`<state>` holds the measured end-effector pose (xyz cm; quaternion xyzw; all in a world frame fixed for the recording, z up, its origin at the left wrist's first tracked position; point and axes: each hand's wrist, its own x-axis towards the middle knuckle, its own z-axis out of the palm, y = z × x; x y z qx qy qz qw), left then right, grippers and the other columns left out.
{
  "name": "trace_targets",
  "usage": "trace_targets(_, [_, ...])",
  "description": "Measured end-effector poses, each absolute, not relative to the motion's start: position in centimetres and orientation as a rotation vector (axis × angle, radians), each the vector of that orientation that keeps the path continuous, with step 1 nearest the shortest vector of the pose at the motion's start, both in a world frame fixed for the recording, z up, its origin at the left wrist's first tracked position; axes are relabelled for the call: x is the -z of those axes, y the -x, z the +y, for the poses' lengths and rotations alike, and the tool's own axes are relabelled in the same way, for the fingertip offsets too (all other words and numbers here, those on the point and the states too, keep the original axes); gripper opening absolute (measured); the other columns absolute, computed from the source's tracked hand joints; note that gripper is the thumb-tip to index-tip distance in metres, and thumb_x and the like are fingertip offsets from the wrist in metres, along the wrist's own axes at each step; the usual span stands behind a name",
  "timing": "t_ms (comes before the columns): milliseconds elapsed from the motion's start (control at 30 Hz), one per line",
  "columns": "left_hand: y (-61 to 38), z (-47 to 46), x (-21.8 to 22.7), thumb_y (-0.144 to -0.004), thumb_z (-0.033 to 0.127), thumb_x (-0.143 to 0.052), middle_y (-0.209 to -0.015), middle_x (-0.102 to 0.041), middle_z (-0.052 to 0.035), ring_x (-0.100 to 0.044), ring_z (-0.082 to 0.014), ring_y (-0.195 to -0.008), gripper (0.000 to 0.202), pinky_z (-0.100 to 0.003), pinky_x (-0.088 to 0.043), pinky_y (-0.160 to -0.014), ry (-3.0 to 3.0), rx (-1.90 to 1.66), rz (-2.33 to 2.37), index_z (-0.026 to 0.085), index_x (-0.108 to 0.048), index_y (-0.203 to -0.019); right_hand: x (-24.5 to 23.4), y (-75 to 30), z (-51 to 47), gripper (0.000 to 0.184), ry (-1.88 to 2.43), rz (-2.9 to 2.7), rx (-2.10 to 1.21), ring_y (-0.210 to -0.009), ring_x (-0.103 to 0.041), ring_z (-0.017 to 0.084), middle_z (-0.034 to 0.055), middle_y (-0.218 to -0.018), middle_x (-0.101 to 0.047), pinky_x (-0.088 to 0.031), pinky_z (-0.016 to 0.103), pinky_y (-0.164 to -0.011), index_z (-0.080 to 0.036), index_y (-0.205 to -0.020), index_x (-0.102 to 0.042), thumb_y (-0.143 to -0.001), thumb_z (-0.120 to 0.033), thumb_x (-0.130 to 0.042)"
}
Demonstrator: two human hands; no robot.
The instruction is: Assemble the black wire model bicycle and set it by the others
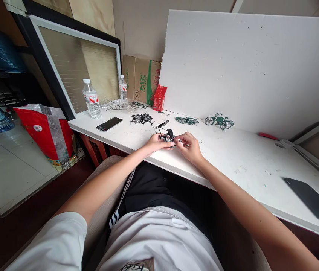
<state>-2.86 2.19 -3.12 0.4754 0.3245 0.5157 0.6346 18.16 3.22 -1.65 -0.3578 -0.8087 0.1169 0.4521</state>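
Near the table's front edge, a black model bicycle (163, 130) is held between my two hands. My left hand (157, 144) grips its lower part from the left, thumb stretched along the frame. At its right end, the fingers of my right hand (188, 146) are pinched together against the model; whether a small part sits between them is too fine to tell. Just behind lies a cluster of black model bicycle parts (141, 118). A green model bicycle (186, 120) lies flat further right, and another green model bicycle (220, 121) stands upright beside it.
On the white table (227, 158) are a dark phone (109, 124), a water bottle (91, 99), a second bottle (122, 88) and thin black part frames (125, 106). A red box (159, 98), a carton (141, 77) and a white board (246, 67) stand behind. A black flat object (313, 199) lies right.
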Motion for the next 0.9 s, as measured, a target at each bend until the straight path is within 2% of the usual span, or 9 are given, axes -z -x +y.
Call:
trace_targets(200, [3.3,2.5,3.0,-0.067,0.03,-0.101,-0.108,-0.081,-0.0149,-0.081,-0.0257,-0.089,0.05,-0.05,-0.063,-0.103,-1.122,-1.119,0.71,0.01,-0.075,-0.105,1.6,-18.2,3.2,0.026,0.919,-1.997,-0.294,-0.075,-0.056,0.022,0.0069,-0.085,-0.063,-0.049,0.037,-0.065,-0.023,-0.098,-0.078,-0.099,-0.046,-0.066])
trace_targets(467, [3.0,2.3,2.4,-0.069,0.026,-0.1,-0.111,-0.081,-0.0144,-0.081,-0.0255,-0.091,0.045,-0.049,-0.061,-0.109,-1.063,-1.098,0.708,0.009,-0.078,-0.104,1.6,-18.4,3.5,0.026,0.909,-2.006,-0.269,-0.075,-0.057,0.022,0.0061,-0.083,-0.062,-0.047,0.037,-0.066,-0.022,-0.1,-0.08,-0.099,-0.044,-0.067])
trace_targets(767, [2.8,3.6,3.1,-0.072,0.023,-0.098,-0.11,-0.082,-0.016,-0.082,-0.026,-0.093,0.038,-0.046,-0.061,-0.11,-0.98,-1.071,0.72,0.009,-0.078,-0.102,2.1,-18.6,4.6,0.027,0.937,-2.018,-0.267,-0.087,-0.064,0.025,0.0087,-0.093,-0.068,-0.052,0.039,-0.072,-0.023,-0.105,-0.077,-0.102,-0.046,-0.063])
trace_targets(900, [3.1,3.9,3.0,-0.073,0.022,-0.097,-0.101,-0.082,-0.015,-0.082,-0.0257,-0.094,0.034,-0.044,-0.061,-0.11,-0.941,-1.09,0.744,0.009,-0.075,-0.096,1.7,-19.2,4.2,0.026,0.959,-1.966,-0.239,-0.086,-0.064,0.024,0.0089,-0.098,-0.07,-0.052,0.038,-0.072,-0.023,-0.108,-0.073,-0.103,-0.045,-0.06])
